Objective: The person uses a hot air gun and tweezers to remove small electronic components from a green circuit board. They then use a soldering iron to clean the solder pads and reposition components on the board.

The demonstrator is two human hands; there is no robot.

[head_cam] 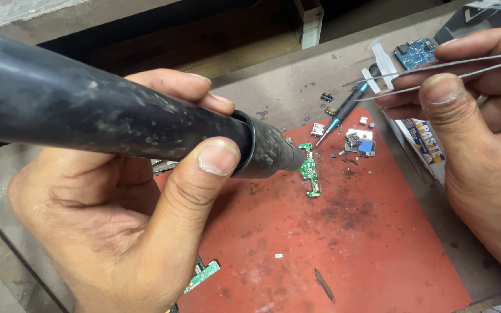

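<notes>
Left hand at 8 o'clock, palm up-right, thumb and fingers curled around dark barrel, thumb tip on top side, index wrapped over far side. Right hand at 3 o'clock, thumb and fingers pinched together, thumb nail facing up, wrist running toward 5 o'clock.

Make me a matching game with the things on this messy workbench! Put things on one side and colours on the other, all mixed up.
Things:
1. mat
2. small circuit board
3. hot air tool in the left hand
4. tweezers in the right hand

Colours:
A. silver
B. red
C. black
D. green

Pairs: 1-B, 2-D, 3-C, 4-A
</notes>
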